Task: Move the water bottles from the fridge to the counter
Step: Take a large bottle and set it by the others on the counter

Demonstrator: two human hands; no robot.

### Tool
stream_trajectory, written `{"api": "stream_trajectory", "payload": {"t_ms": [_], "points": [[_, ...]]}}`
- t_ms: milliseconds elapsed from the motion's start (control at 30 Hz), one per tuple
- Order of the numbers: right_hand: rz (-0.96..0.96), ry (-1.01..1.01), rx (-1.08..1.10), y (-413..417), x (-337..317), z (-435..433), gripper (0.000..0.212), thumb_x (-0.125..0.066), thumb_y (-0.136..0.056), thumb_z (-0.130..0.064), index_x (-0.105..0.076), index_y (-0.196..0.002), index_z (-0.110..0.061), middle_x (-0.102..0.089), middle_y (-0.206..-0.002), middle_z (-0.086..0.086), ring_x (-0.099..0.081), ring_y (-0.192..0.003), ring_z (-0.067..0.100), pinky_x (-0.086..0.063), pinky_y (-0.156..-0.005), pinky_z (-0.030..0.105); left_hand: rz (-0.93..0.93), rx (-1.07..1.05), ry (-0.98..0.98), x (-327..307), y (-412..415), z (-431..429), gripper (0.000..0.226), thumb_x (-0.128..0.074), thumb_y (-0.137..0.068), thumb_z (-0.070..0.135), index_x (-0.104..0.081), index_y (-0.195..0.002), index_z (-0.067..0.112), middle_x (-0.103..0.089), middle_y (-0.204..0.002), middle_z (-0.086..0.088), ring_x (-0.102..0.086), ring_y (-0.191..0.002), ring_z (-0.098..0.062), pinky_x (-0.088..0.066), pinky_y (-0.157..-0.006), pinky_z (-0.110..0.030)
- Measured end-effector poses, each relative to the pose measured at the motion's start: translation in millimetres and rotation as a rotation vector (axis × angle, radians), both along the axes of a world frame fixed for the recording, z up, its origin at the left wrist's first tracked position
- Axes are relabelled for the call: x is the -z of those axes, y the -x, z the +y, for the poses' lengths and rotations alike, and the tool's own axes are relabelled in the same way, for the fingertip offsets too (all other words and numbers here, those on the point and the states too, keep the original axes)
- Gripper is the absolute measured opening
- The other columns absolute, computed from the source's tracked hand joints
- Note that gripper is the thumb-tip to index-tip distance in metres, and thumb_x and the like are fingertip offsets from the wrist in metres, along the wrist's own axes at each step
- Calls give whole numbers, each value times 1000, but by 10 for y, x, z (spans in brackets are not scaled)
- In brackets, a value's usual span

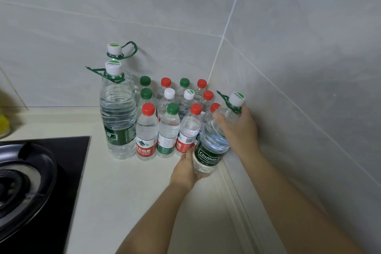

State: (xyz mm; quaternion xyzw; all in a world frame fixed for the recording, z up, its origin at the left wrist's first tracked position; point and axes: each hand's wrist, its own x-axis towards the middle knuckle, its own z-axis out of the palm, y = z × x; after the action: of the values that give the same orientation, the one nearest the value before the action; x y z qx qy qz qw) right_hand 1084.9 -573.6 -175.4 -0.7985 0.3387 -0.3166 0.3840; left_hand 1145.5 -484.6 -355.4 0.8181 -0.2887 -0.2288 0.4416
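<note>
Large clear plastic water bottle (pixel 214 142) with green label, white cap and green carry loop is at the 3 o'clock edge of the stock on the pale tabletop (pixel 127 192), in the corner by the grey tiled wall (pixel 299 88). Both hands are on it: right hand (pixel 239 128) wrapped round the shoulder just under the cap, left hand (pixel 185 171) cupping the lower body near the base. It's tilted, not upright: long axis runs base at 7 o'clock to cap at 1 o'clock, cap leaning toward the wall. Can't tell if the base is touching the tabletop yet. At its 9 o'clock are the small clear bottles with red, green and white caps (pixel 167 130), packed tight in rows; the nearest red-capped one is touching or just beside it. Two tall clear bottles of the same make (pixel 118 113) stand at the far 9 o'clock end, black glass hob (pixel 78 161) beyond. Risks as I read it: swinging the base in while righting it could knock the front row and domino the lot; letting go before it's vertical tips it into the wall or the row; little room on the wall side for the right hand to pull out.
</note>
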Motion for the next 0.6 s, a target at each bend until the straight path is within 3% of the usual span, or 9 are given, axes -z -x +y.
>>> {"api": "stream_trajectory", "payload": {"t_ms": [167,333,467,600], "points": [[125,-29,-65,33,-107,-65,49,-78,-79,-22,-55,-123,-20,-63,-111,-3,-61,-101,17,-42,-82,26,-21,-64,-32,-31,52,-78,78,-75,-80,20,-31,-145,21,-62,-126,-6,-61,-113,-25,-47,-95,-35],[176,-31,-100,22,-104,-141,60,-77,-82,-21,-49,-135,-16,-60,-127,3,-58,-115,21,-40,-89,26,-62,-129,-61,21,129,-138,84,-81,-74,16,-32,-141,19,-66,-119,-7,-64,-107,-27,-50,-89,-38],[182,-21,-119,30,-118,-148,64,-76,-84,-20,-44,-140,-17,-57,-131,0,-53,-112,13,-37,-90,24,-61,-153,-39,39,168,-141,87,-82,-74,17,-30,-143,19,-67,-117,-7,-65,-105,-27,-51,-86,-37],[190,-28,-115,34,-95,-142,63,-76,-84,-23,-46,-139,-18,-58,-131,0,-56,-117,18,-39,-90,26,-36,-125,-19,24,164,-108,92,-83,-74,30,-27,-146,20,-66,-118,-7,-64,-105,-28,-51,-86,-36]]}}
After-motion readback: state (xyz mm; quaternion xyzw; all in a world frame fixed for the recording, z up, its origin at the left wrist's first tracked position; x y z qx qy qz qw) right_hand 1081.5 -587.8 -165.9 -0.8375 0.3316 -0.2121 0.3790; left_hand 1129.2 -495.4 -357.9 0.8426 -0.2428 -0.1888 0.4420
